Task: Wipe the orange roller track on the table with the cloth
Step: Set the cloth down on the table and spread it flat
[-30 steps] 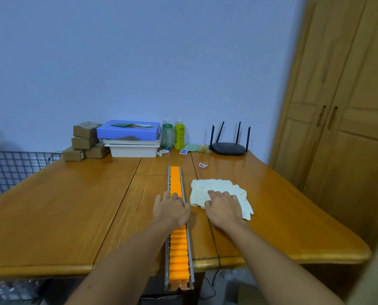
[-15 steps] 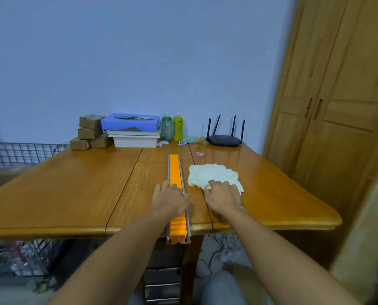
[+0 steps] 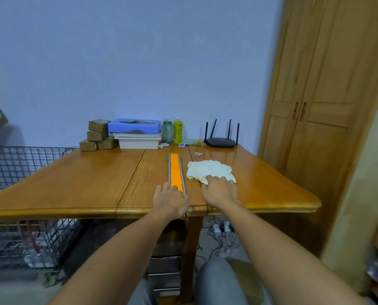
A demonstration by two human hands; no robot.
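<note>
The orange roller track point(image 3: 175, 172) runs near-to-far along the bench point(image 3: 73, 183), its near end under the left hand point(image 3: 170, 200), which lies flat on it. The cloth point(image 3: 207, 169) sits just right of the track; the right hand point(image 3: 220, 191), nearer, rests spread fingers on its near edge.

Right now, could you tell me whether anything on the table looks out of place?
Only the roller track: its near end, under the left hand, reaches the table edge and may overhang. The cloth lies crumpled beside it.
</note>
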